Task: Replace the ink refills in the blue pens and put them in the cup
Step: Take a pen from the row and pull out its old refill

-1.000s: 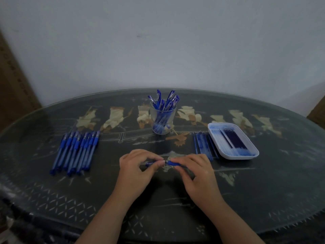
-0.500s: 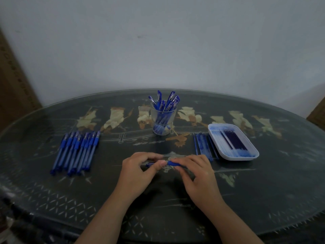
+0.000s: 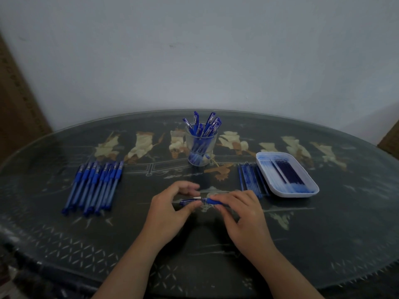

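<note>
lying level between the two hands, the blue pen (image 3: 212, 201) is pinched at both ends: the clear barrel end by thumb and fingers of the left hand (image 3: 170, 210), the dark grip end by the curled fingers of the right hand (image 3: 241, 214). a small pale part is seen at the joint. behind the grip the cup (image 3: 200, 147) with pens is placed. well to its left a row of pens (image 3: 95, 186) is laid, and near its right the loose refills (image 3: 250, 180) and a white tray (image 3: 302, 190), all on the dark table (image 3: 323, 234).

Much of pen (image 3: 208, 200) hidden under right hand (image 3: 244, 214); refills (image 3: 287, 171) in tray (image 3: 291, 194) blur together, perhaps two sorts.
</note>
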Motion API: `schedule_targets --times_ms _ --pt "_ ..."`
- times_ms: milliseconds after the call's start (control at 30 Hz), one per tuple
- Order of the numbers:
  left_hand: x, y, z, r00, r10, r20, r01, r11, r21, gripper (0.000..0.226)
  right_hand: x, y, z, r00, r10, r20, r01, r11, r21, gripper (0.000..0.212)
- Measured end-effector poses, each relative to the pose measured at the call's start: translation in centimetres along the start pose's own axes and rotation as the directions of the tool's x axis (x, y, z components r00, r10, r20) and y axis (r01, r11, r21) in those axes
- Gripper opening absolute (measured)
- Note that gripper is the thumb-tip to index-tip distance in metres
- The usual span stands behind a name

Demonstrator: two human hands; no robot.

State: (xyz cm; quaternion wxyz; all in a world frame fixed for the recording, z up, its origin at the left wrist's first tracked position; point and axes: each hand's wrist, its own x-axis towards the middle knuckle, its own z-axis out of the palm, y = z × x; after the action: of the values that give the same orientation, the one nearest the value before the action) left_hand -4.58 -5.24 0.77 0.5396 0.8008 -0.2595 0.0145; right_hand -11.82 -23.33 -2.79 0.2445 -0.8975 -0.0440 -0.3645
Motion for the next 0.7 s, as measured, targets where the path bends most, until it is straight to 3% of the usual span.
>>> schedule_targets --times_ms 200,367,500,700 --pt "0.05 -0.08 -0.05 1.000 0.005 -0.012 -0.005 1.000 0.023 0.014 0.08 -0.13 -0.06 1.000 0.005 0.002 -0.005 1.000 0.000 0.023" --pt "-0.05 0.10 -0.08 0.997 -0.072 -0.003 0.072 0.996 -0.052 0.030 0.10 -0.13 -0.03 1.000 0.010 -0.003 -0.010 1.000 0.005 0.023" --pt "0.03 0.16 -0.16 0.993 -0.118 -0.012 0.117 0.991 -0.064 0.014 0.15 -0.19 -0.05 1.000 0.002 -0.004 -0.002 1.000 0.007 0.023" --pt "0.18 0.05 -0.54 0.987 -0.149 -0.059 0.137 0.976 -0.167 0.019 0.17 -0.19 -0.20 0.999 0.005 -0.036 -0.005 1.000 0.013 0.023"
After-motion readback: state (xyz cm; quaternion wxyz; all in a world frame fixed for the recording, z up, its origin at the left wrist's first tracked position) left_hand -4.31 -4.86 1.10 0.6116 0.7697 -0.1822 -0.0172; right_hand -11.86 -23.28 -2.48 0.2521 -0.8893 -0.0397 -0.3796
